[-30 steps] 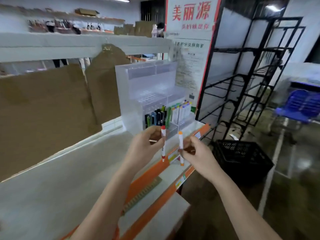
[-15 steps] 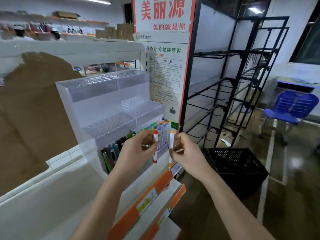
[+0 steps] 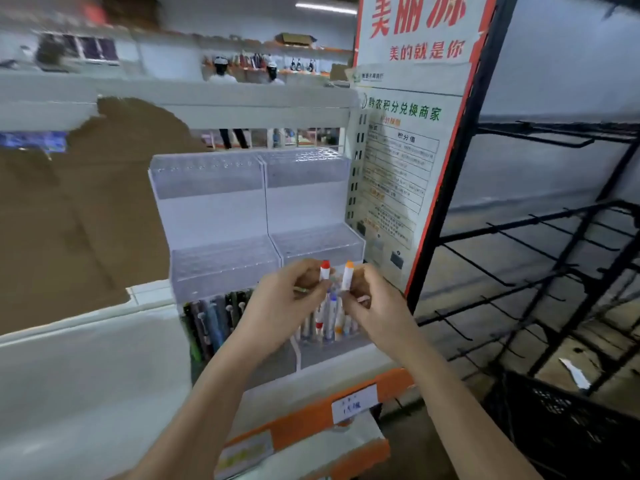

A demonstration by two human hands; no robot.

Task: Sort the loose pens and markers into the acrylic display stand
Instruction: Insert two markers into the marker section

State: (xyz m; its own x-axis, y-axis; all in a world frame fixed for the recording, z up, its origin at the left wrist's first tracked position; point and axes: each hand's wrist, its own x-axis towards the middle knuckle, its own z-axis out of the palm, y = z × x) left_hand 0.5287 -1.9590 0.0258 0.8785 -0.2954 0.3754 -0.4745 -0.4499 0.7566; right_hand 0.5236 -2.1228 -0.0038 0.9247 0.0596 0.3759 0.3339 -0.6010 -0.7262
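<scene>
Head view
Shelf: white shelf (image 3: 86, 375) with orange edge; black wire rack (image 3: 540, 237) at 3 o'clock.
Stand: clear tiered acrylic display stand (image 3: 214, 216), pens in its bottom row.
Left hand: left hand (image 3: 277, 306) pinches red-capped marker (image 3: 324, 271), upright.
Right hand: right hand (image 3: 374, 306) pinches orange-capped marker (image 3: 347, 273), seemingly just over the bottom row.

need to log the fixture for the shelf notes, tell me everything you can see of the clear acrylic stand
The acrylic display stand is clear, frosted-looking plastic, upright on the white shelf, built as three stepped tiers split by a centre divider. The top and middle tiers have perforated hole grids and hold nothing. Only the bottom row is filled: dark pens on its left, white-bodied markers on its right. Both hands hover before it; whether either touches it is unclear.
</scene>
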